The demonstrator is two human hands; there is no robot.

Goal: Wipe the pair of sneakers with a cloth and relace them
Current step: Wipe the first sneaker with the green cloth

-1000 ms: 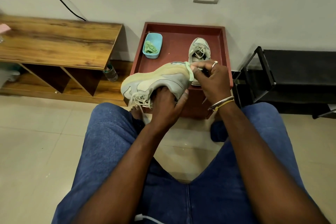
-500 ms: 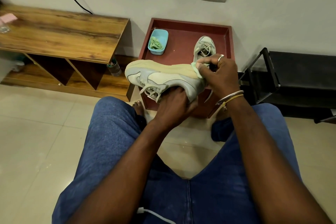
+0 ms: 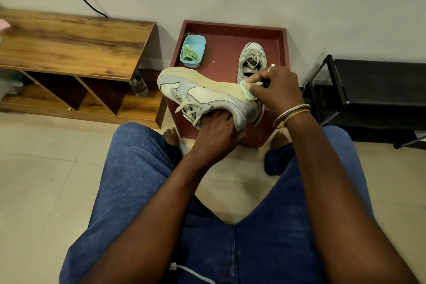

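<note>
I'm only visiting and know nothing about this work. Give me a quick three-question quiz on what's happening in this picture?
1. True or false: the second sneaker stands on the red table.
2. Which hand presses the green cloth against the held sneaker? A left, B right.
3. Fill in: the crumpled stuff in the blue tub is ____ in colour.
Key: 1 true; 2 B, the right hand; 3 green.
</note>
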